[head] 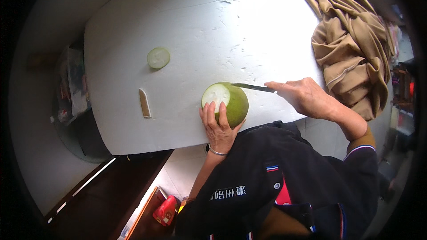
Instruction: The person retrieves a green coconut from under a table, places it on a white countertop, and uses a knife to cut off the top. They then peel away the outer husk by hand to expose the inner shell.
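Observation:
A green pomelo [238, 106] rests near the front edge of the white tabletop, its cut end showing pale pith toward the left. My left hand [218, 128] grips it from the near side, fingertips on the cut face. In my right hand [303, 96] is a dark-bladed knife [255, 87], index finger extended along it. The blade's tip lies at the top of the pomelo's green rind; how deep it sits I cannot tell. A round slice of pomelo rind [158, 58] lies farther back on the left. Closer in is a tan and white knife sheath [145, 103].
A crumpled brown cloth [353, 46] covers the table's right side. The white tabletop [186, 20] bears dents and scratches. Beyond its left edge stands a clear container [75, 80] with things inside. A red object [165, 210] sits low at the front left, beside dark furniture [100, 196].

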The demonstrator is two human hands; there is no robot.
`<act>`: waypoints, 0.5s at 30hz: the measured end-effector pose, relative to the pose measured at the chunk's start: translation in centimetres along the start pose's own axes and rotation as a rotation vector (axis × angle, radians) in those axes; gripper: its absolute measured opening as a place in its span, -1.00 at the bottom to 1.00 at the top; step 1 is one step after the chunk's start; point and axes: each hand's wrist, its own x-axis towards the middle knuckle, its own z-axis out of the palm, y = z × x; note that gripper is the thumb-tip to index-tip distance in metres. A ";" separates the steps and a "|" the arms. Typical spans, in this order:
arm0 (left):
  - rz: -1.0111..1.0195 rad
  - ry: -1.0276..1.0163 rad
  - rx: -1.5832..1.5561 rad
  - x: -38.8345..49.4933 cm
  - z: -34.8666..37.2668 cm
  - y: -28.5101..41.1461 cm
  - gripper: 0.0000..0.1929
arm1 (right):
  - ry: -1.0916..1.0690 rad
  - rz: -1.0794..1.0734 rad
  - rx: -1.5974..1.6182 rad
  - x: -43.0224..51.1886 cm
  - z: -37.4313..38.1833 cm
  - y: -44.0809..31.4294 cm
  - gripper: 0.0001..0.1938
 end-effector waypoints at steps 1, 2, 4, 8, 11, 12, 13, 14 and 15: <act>0.002 0.001 -0.005 -0.1 0.1 0.0 0.13 | -0.016 -0.016 -0.039 0.0 -0.3 -0.4 -0.45; 0.003 0.002 -0.008 -0.2 0.1 0.0 0.12 | -0.032 -0.034 -0.078 0.1 -0.6 -0.8 -0.48; 0.012 0.007 -0.004 -0.3 0.1 -0.1 0.10 | -0.103 -0.044 -0.143 0.4 -1.0 -1.4 -0.45; 0.040 0.013 0.032 -0.4 0.0 -0.1 0.11 | -0.190 -0.045 -0.224 1.4 -1.6 -2.7 -0.44; 0.049 0.024 0.054 -0.4 0.0 0.0 0.11 | -0.241 -0.041 -0.273 2.3 -1.8 -3.7 -0.43; 0.046 0.021 0.056 -0.4 0.1 0.0 0.10 | -0.264 -0.029 -0.278 2.7 -1.9 -3.9 -0.43; 0.047 0.025 0.053 -0.4 0.1 0.0 0.08 | -0.295 -0.008 -0.285 3.0 -1.9 -4.1 -0.43; 0.043 0.021 0.051 -0.4 0.1 0.0 0.06 | -0.288 -0.028 -0.293 3.3 -1.9 -4.3 -0.43; 0.038 0.020 0.041 -0.4 0.1 0.0 0.04 | -0.287 -0.040 -0.305 3.5 -1.9 -4.5 -0.43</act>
